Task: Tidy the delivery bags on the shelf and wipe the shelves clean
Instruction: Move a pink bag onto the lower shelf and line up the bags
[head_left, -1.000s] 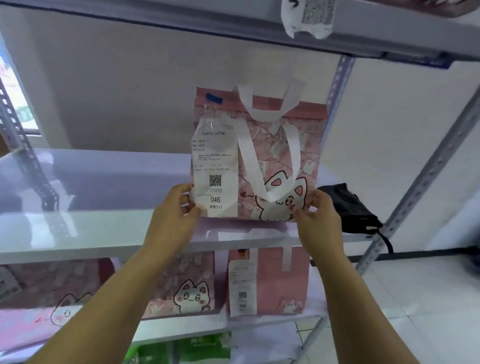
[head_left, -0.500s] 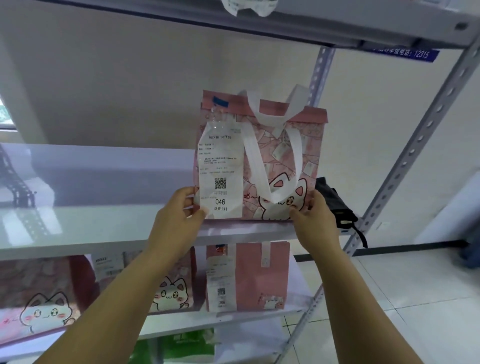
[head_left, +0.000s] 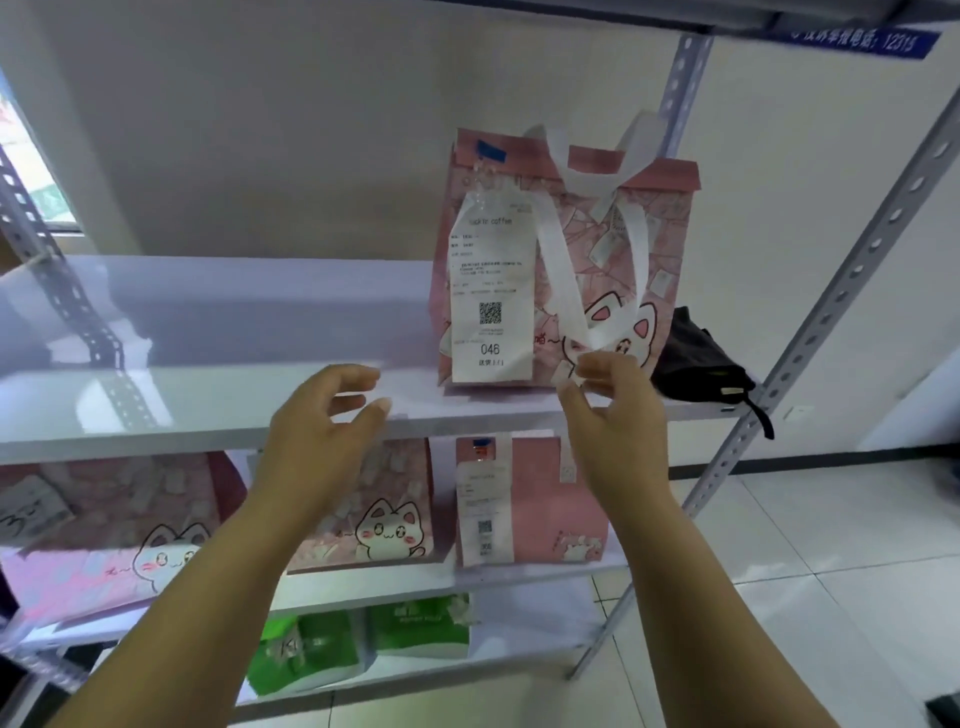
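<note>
Here your right hand (head_left: 618, 421) is nearer, fingertips (head_left: 584, 370) at the upright pink cat bag's (head_left: 660, 249) drooping white handle (head_left: 558, 270), pinch unclear; left hand (head_left: 322, 431) slack, empty, left of the bag

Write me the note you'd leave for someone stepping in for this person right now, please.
Left hand: open, holds nothing, in front of the middle shelf edge.
Right hand: fingertips at the bag's white handle; pinching or only touching, I cannot tell.
Pink cat bag, receipt 046, stands upright at the shelf's right end, with a black fabric item beside it. More pink bags sit on the shelf below.
Done: this bag looks placed, receipt facing out.
Left: probably the lower bags, then wiping; neither hand holds a cloth.
</note>
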